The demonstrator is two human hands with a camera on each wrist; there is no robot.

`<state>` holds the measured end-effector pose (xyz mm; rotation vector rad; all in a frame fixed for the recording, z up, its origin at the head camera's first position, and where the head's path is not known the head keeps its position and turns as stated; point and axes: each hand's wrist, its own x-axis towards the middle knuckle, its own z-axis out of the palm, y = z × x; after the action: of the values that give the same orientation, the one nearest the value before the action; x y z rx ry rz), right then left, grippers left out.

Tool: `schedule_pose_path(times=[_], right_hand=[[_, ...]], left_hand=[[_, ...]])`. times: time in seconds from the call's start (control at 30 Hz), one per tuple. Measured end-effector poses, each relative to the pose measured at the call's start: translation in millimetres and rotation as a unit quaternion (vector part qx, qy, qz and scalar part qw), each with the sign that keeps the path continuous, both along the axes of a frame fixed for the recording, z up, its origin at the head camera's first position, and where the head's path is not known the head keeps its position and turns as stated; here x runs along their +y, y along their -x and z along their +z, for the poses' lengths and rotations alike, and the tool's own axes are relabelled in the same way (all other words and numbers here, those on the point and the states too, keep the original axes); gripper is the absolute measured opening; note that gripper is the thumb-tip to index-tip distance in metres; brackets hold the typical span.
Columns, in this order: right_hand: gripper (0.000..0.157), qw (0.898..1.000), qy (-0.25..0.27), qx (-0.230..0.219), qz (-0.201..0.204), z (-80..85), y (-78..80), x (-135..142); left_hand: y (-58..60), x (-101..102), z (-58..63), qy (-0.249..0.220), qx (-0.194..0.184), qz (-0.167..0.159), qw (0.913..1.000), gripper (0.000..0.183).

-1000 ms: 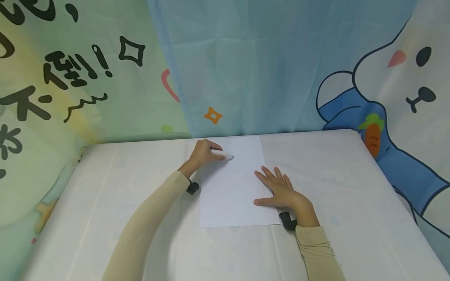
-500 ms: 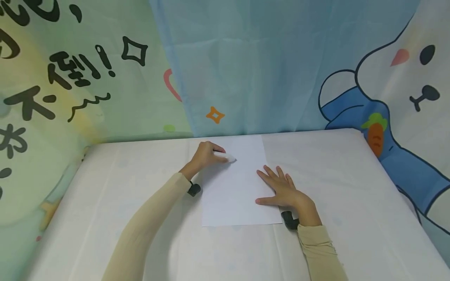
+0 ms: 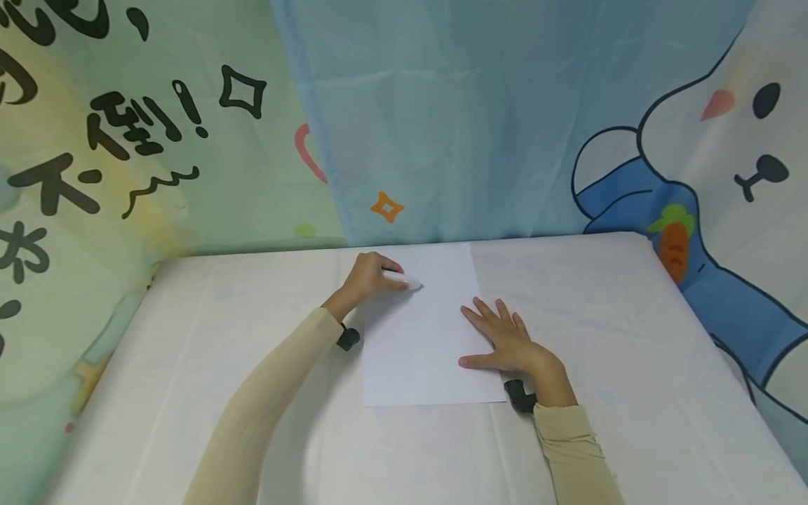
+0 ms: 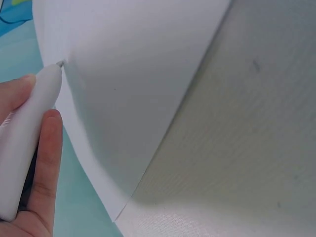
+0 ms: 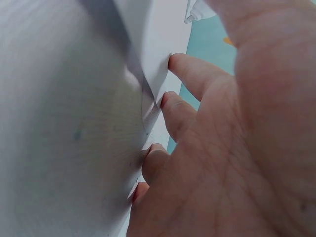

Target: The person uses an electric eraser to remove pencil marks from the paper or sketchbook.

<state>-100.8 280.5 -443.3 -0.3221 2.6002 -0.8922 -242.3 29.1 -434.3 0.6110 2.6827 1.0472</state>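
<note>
My left hand [image 3: 369, 277] pinches a thick white pen [image 3: 404, 279] between thumb and fingers. It looks like a correction pen, with a tapered body [image 4: 27, 133] and a small metallic tip at the surface of a white sheet of paper [image 3: 419, 344] in the left wrist view. The tip points right, over the upper part of the sheet. Spread flat, my right hand [image 3: 505, 344] rests across the sheet's right edge. Its fingertips [image 5: 178, 60] touch down along that edge in the right wrist view, where the pen's nozzle [image 5: 201, 11] shows beyond them.
A white cloth [image 3: 252, 308] covers the table under the paper. Behind it hangs a printed curtain [image 3: 473, 140] with a cartoon bear, lettering and a carrot. Both wrists carry small black cameras [image 3: 348, 338] close over the table.
The pen tip has shifted only slightly over the paper, with the left hand. The right hand stays in place on the sheet. The whole head view has shifted a little.
</note>
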Motion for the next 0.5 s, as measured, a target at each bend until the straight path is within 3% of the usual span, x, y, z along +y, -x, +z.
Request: schedule_pose_path(times=[0.5], right_hand=[[0.100, 1.000, 0.001, 0.010, 0.002, 0.1, 0.4, -1.2]], left_hand=[[-8.9, -4.5, 0.3, -0.002, -0.004, -0.030, 0.9995, 0.027]])
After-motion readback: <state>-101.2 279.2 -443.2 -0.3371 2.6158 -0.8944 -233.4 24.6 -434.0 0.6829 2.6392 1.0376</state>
